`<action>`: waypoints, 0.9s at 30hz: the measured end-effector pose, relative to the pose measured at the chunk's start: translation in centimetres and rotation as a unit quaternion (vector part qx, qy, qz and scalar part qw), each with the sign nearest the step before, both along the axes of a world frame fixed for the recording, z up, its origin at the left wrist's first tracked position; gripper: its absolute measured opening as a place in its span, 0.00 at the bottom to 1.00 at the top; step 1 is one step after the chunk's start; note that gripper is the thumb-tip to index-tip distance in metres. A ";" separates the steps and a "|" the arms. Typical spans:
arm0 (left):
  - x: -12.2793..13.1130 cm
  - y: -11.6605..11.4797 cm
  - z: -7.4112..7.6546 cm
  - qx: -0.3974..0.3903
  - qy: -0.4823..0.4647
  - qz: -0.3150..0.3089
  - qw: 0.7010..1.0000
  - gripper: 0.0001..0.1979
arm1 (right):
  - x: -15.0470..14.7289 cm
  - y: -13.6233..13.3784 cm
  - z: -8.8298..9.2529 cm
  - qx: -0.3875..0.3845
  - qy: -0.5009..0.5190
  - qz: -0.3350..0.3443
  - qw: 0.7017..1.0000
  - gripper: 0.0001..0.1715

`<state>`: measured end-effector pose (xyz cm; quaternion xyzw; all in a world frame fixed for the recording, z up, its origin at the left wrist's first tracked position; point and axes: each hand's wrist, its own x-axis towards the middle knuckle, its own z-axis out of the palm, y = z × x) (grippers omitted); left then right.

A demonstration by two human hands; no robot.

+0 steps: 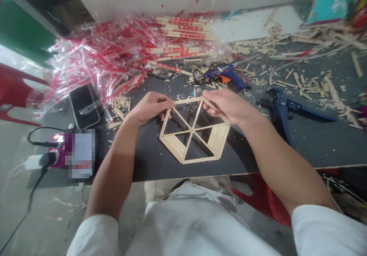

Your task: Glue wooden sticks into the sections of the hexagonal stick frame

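A hexagonal frame of pale wooden sticks (183,147), with spokes meeting at its middle and side walls of stacked sticks, stands over the dark table in front of me. My left hand (153,107) pinches its far left corner between thumb and fingers. At the far right corner my right hand (219,103) grips the rim, thumb on top and fingers curled below. Just beyond the frame lies a blue glue gun (229,75) with an orange trigger. To the right of my right forearm rests a blue hand cutter (283,110).
Crumpled clear-and-red wrappers (114,53) heap at the back left, beside packaged sticks (186,28). Cut stick scraps (309,82) litter the back and right. A dark phone (84,106), a second phone (83,154) and a purple power adapter (59,149) with cables sit at left.
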<state>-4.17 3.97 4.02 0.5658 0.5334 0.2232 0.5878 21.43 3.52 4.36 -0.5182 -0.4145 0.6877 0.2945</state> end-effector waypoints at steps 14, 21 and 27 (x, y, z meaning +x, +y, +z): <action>-0.8 0.4 -0.3 0.032 0.031 -0.022 0.999 0.16 | -0.4 0.0 -0.3 0.008 -0.026 -0.034 0.999 0.26; -1.2 0.5 -0.3 0.033 0.033 -0.033 0.998 0.14 | 0.0 0.1 -1.0 0.028 -0.024 -0.018 0.999 0.21; -1.2 0.5 -0.5 0.056 0.016 0.045 0.997 0.10 | 0.2 0.2 -1.6 0.049 -0.047 -0.010 0.998 0.20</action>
